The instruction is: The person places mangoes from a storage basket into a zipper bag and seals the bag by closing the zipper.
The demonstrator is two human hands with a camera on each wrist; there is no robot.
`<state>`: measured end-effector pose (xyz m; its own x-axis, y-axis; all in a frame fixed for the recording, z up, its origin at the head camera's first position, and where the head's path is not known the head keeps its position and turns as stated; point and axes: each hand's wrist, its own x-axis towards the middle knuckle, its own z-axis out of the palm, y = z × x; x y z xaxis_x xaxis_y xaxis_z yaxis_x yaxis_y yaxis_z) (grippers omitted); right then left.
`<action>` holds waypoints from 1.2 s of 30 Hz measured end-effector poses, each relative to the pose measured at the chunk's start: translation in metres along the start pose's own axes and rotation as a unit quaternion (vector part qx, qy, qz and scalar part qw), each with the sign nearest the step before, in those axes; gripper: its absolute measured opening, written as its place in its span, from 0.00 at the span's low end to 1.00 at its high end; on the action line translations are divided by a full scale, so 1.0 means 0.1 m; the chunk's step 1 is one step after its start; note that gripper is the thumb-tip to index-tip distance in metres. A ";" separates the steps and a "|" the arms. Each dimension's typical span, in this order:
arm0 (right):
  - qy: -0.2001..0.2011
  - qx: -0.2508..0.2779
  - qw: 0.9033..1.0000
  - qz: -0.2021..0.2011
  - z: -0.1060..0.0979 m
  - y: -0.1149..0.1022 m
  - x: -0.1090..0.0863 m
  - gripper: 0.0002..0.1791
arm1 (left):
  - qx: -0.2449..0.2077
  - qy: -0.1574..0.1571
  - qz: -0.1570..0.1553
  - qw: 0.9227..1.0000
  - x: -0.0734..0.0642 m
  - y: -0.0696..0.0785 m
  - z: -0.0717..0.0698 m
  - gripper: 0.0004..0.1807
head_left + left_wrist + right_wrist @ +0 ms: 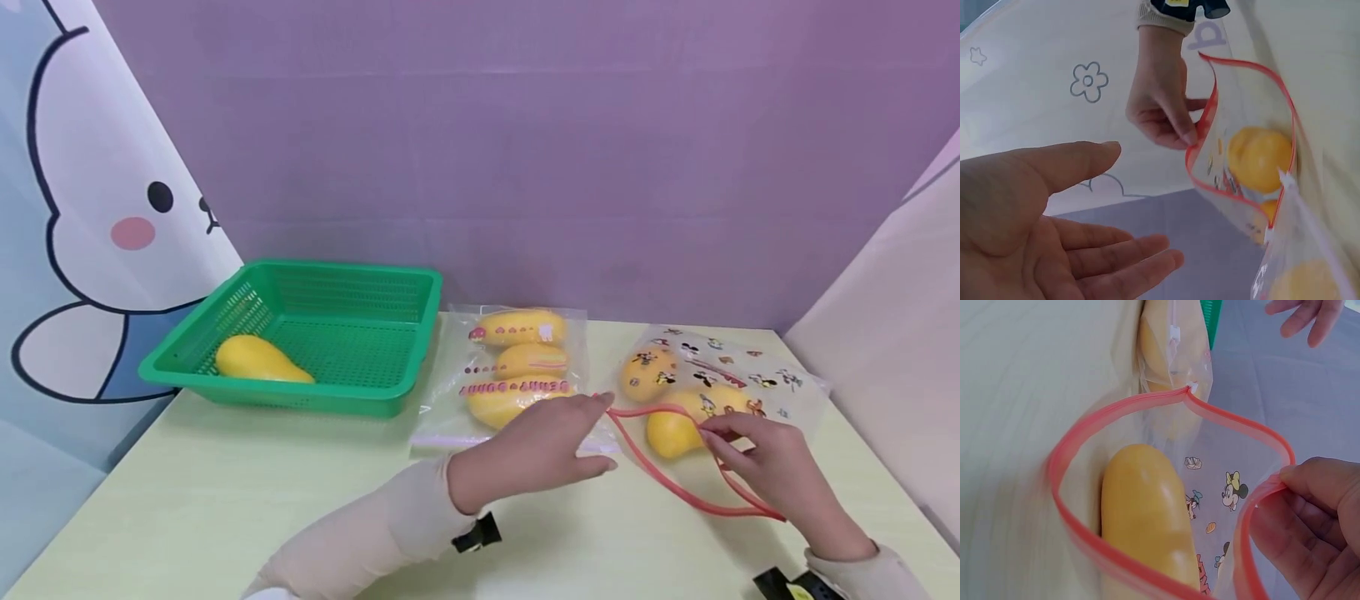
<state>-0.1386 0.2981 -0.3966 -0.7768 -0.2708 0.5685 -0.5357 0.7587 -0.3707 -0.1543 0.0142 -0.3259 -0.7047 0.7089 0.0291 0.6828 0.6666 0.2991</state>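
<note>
My right hand [772,458] pinches the red rim [1266,487] of a clear zip bag [1229,456] printed with cartoon figures. The bag's mouth gapes wide, and yellow mangoes [1141,512] lie inside it. My left hand [536,442] is held over the table between the two bags, thumb spread from straight fingers. Nothing is in its grasp in the left wrist view, where the palm [1016,225] shows. Under and behind that hand lies a second clear zip bag [442,408], holding three mangoes [517,327] in a column; the hand partly covers its lower part.
At the back left of the table [225,500] stands a green plastic basket [397,400] with one mango [258,360] in it. A purple cloth backdrop [487,167] rises behind the table. A pale panel [892,333] borders the right side.
</note>
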 end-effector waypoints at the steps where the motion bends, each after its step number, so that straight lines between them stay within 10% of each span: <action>1: 0.001 0.000 1.000 -0.002 0.00 0.00 0.00 0.16 | -0.003 0.008 0.005 1.000 -0.02 -0.04 -0.02 0.38; 22: -0.004 -0.002 1.000 -0.006 -0.02 0.01 0.03 0.16 | -0.017 0.102 -0.037 0.994 -0.63 -0.77 -0.61 0.35; 36: -0.008 0.011 1.000 -0.002 -0.02 0.01 0.04 0.15 | 0.014 0.111 -0.137 0.984 -0.96 -1.29 -0.89 0.32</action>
<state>-0.1415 0.2990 -0.3935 -0.7791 -0.2833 0.5592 -0.5461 0.7446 -0.3837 -0.1918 -0.1605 -0.2827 -0.8858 0.4356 0.1599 0.4640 0.8343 0.2977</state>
